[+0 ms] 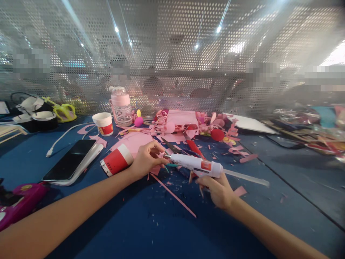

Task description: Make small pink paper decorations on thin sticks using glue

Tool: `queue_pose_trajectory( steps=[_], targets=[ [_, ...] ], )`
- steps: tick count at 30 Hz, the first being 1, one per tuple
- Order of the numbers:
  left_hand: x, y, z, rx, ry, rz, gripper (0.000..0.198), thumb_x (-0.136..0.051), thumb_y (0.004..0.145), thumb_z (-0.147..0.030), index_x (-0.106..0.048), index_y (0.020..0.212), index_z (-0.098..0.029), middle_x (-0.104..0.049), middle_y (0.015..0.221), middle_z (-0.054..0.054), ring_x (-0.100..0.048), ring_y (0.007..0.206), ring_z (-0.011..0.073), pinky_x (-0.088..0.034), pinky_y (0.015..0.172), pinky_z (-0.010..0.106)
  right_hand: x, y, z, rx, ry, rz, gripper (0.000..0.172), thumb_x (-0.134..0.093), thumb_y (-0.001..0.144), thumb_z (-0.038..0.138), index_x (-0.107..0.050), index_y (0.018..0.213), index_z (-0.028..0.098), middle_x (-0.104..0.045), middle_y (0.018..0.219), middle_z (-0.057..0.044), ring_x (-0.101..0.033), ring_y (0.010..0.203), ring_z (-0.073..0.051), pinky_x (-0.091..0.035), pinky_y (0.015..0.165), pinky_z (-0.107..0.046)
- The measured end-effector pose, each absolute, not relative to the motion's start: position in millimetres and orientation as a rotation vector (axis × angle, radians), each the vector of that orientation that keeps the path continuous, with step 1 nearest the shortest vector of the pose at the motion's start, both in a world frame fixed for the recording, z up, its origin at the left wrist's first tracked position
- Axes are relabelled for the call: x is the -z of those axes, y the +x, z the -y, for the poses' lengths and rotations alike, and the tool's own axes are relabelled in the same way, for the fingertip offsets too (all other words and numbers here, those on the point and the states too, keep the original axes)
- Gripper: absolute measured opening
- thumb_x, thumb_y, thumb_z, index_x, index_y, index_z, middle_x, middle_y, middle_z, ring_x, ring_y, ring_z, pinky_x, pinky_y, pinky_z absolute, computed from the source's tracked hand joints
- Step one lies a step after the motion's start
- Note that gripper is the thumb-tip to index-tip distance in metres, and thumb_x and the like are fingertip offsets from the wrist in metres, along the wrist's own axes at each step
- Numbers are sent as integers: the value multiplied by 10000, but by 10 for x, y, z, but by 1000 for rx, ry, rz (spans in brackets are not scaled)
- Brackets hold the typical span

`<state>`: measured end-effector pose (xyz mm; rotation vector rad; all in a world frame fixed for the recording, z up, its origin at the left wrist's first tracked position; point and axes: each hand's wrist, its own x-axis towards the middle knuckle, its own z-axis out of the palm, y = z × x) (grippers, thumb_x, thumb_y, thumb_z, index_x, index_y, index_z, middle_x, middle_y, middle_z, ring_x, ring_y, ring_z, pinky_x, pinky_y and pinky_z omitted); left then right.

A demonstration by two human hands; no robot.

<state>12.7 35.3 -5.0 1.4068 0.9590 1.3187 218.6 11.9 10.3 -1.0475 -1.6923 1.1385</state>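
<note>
My right hand (219, 190) grips a white glue gun (198, 164) with a clear glue stick (246, 177) poking out of its back; the nozzle points left. My left hand (147, 160) is closed in a pinch right at the nozzle tip, on a small pink piece I cannot make out clearly. A red and white paper cup (116, 160) lies on its side just left of that hand. Scissors (172, 147) and pink paper scraps (175, 126) lie behind both hands on the blue table (151, 223).
A phone (71, 162) with a white cable lies at the left, an upright paper cup (104, 123) and a pink bottle (121, 105) behind it. A red ball (217, 134) sits among the scraps. A perforated metal screen (172, 54) closes off the back. Clutter fills the right edge.
</note>
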Motion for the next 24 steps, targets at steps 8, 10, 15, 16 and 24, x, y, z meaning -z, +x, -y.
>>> queue_pose_trajectory(
  steps=[8,10,15,16,24],
  targets=[
    [62,130,-355,-1314,1428,-946,382,-779,514,-246,-470,719,-154,-630,660,-7,-591,447,113,-487,419,217,-61,2197,-126,-1157,-1016,1668,149,-447,548,179,-561,644,170,-563,545,14,-426,353,-74,-343,301,-171],
    [60,132,-356,-1318,1434,-946,378,-779,512,-237,-472,716,-153,-628,658,-10,-588,446,109,-487,417,214,-47,2197,-127,-1183,-1016,1649,155,-448,554,178,-561,660,174,-567,543,18,-412,328,-72,-338,288,-176],
    [51,139,-356,-1312,1442,-966,370,-777,512,-221,-473,710,-151,-623,645,-11,-588,444,109,-476,410,207,-57,2199,-128,-1141,-1012,1669,149,-448,549,171,-570,634,171,-562,527,8,-425,361,-83,-343,307,-179],
    [50,139,-356,-1311,1441,-969,370,-777,511,-217,-471,708,-152,-621,639,-13,-586,442,109,-474,408,204,-63,2199,-128,-1137,-1022,1674,147,-445,546,174,-567,627,170,-559,524,7,-420,358,-83,-341,306,-181],
    [63,130,-364,-1321,1477,-994,386,-777,521,-270,-470,723,-153,-621,665,-16,-576,424,99,-454,383,191,-47,2218,-131,-1076,-1057,1740,140,-431,557,192,-567,578,165,-520,499,6,-413,374,-86,-332,326,-186]
  ],
)
